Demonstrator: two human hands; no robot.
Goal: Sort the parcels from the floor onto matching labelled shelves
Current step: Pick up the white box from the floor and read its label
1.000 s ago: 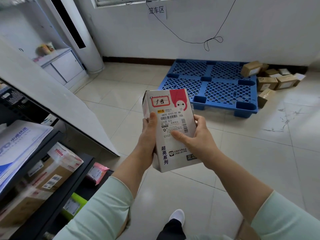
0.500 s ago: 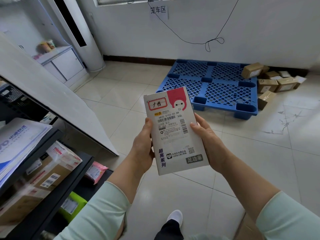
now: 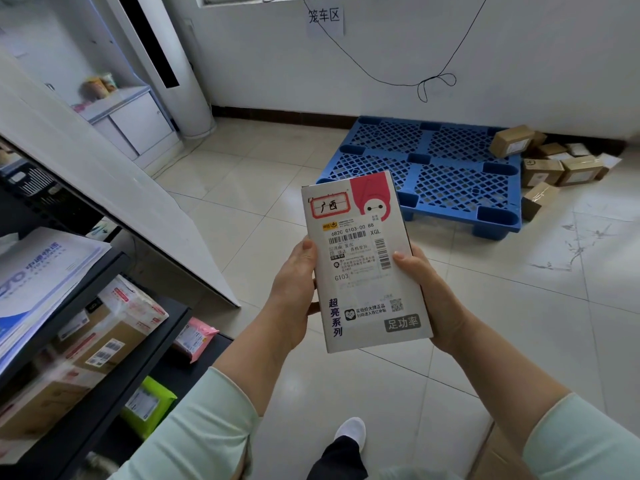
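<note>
Parcel (image 3: 363,265) stands upright between both hands, printed face toward the camera. The left hand (image 3: 292,285) grips its left edge, thumb on the front and fingers curled round the back. The right hand (image 3: 427,299) grips the right edge the same way, thumb tip resting just beside the upright barcode. A red-framed label (image 3: 329,205) (two handwritten characters inside) sits at the parcel's top left, above the left thumb.

Beyond the hands a blue pallet (image 3: 433,168) lies on the tiled floor. Right of it, well past the right hand, brown boxes (image 3: 554,164) are heaped near the wall.

Black shelves (image 3: 152,355) stand left of the left hand. A white envelope (image 3: 38,275) with blue print lies on an upper level and taped cartons (image 3: 104,337) on the level under it. A pink bag (image 3: 195,337) lies just left of the left wrist, on a lower board. A green bag (image 3: 149,407) lies lower again, beside the left sleeve.

Below the hands, between the forearms, a white shoe (image 3: 351,433) rests on the floor. Far above the parcel a paper sign (image 3: 325,17) hangs on the wall.
</note>
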